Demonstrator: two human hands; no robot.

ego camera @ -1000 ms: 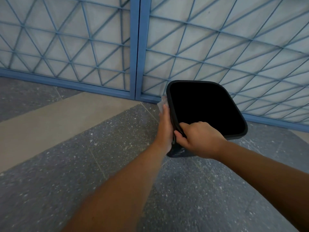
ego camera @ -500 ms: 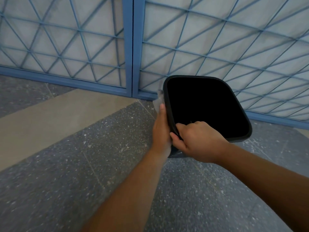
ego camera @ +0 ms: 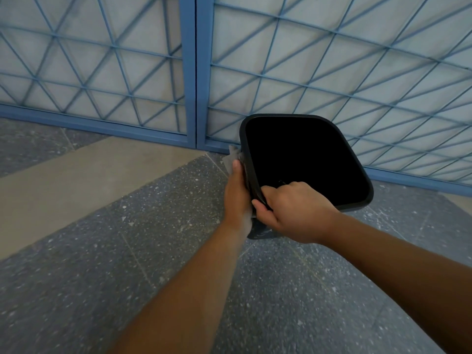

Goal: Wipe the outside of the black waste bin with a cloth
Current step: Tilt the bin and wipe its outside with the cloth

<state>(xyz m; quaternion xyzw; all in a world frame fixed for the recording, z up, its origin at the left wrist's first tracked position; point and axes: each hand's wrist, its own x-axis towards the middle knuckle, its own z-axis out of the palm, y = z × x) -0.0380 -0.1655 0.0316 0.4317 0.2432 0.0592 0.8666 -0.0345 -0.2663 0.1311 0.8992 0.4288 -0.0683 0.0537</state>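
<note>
Pressing the cloth (ego camera: 233,155) flat against the bin's left outer wall, the left hand (ego camera: 237,195) lies palm-in along that side, fingers (ego camera: 236,167) stretched out straight and pointing away from the person, toward the blue lattice gate (ego camera: 190,72). Only a pale grey corner of the cloth peeks out past the fingertips; the rest is hidden between palm and plastic. The right hand (ego camera: 293,210) is clamped on the near corner of the rim, thumb outside, fingers curled over into the dark mouth, steadying the black waste bin (ego camera: 357,198). The bin itself stands on the speckled grey floor (ego camera: 127,251) just in front of the gate, tipped so its opening faces up toward the camera.

Here is what matters: the wall being wiped runs away from the person, from the near corner out to the far one, and the left hand lies lengthways along it. So the stroke, by my reading, wants to go along that line or down the wall toward the base, which is out of sight behind the hands. The right-hand and far walls are not touched by the cloth.
</note>
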